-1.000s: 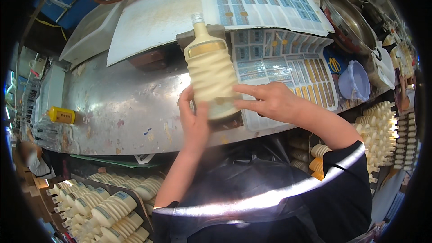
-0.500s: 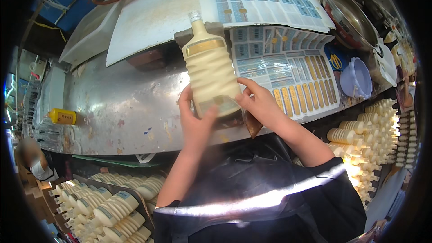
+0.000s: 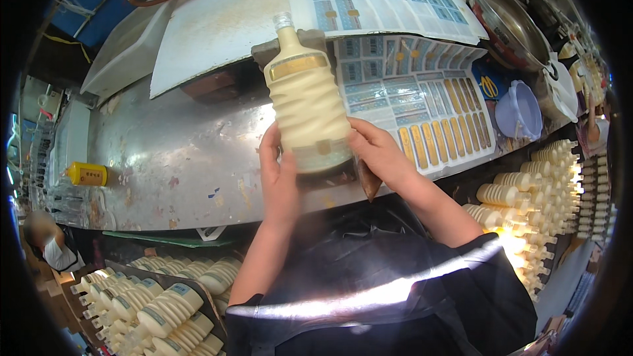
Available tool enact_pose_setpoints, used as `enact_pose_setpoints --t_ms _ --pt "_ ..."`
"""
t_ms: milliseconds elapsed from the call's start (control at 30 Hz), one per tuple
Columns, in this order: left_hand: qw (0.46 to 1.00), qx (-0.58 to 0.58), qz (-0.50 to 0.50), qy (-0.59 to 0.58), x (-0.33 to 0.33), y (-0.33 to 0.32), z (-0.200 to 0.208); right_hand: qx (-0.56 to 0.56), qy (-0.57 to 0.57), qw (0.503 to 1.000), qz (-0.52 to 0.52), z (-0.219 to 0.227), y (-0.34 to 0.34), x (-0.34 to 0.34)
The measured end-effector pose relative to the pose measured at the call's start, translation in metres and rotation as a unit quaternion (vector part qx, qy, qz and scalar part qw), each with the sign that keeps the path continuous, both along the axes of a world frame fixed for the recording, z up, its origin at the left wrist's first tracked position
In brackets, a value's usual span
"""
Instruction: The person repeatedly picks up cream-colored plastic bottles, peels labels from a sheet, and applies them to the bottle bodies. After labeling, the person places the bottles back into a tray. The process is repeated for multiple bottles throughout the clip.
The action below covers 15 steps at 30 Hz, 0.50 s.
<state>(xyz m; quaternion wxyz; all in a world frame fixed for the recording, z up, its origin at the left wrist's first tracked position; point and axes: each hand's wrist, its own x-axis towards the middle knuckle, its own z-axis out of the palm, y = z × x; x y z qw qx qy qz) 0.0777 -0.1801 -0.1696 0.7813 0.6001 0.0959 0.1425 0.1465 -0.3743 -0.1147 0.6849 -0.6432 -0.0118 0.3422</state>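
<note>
Bench (image 3: 165,194) stained; btls (image 3: 170,306) piled L/R; hands (image 3: 277,181) on btl (image 3: 306,102).

Your bottle (image 3: 308,107) has a ridged, satiny surface and a shiny band (image 3: 298,66). Your desk (image 3: 158,151) is scuffed, glossy metal, the bucket (image 3: 519,113) smooth plastic.

Glare whitens the metal tabletop (image 3: 178,158); edges bend.

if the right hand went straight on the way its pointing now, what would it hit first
Most likely the bottle: the right hand points up and left, into its lower right side, and already appears to touch it, though exact depth there is hard to judge.
</note>
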Motion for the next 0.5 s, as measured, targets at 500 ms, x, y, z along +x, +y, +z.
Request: enact_pose_setpoints --t_ms 500 --pt "1.0 0.004 -0.008 -0.014 -0.001 -0.005 -0.005 -0.122 -0.179 0.976 -0.03 -0.03 0.01 0.003"
